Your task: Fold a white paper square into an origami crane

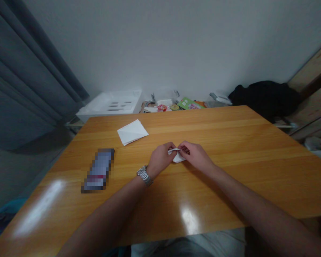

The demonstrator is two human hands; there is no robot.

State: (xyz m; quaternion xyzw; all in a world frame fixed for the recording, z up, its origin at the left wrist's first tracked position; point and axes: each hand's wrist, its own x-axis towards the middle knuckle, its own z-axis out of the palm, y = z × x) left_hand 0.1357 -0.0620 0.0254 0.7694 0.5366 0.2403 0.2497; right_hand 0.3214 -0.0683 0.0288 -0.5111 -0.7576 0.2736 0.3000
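Observation:
My left hand (pixel 159 159) and my right hand (pixel 194 154) meet at the middle of the wooden table (pixel 230 142). Both pinch a small folded piece of white paper (pixel 177 156), which sits low over the tabletop between their fingertips. Most of that paper is hidden by the fingers. A metal watch (pixel 144 175) is on my left wrist. A second white paper (pixel 132 132), folded into a square, lies flat on the table to the far left of my hands.
A blurred dark flat object (pixel 98 170) lies on the table's left part. Beyond the far edge are a white plastic box (pixel 112 103), small colourful items (pixel 176 104) and a black bundle of cloth (pixel 264 96). A grey curtain (pixel 21 89) hangs at left.

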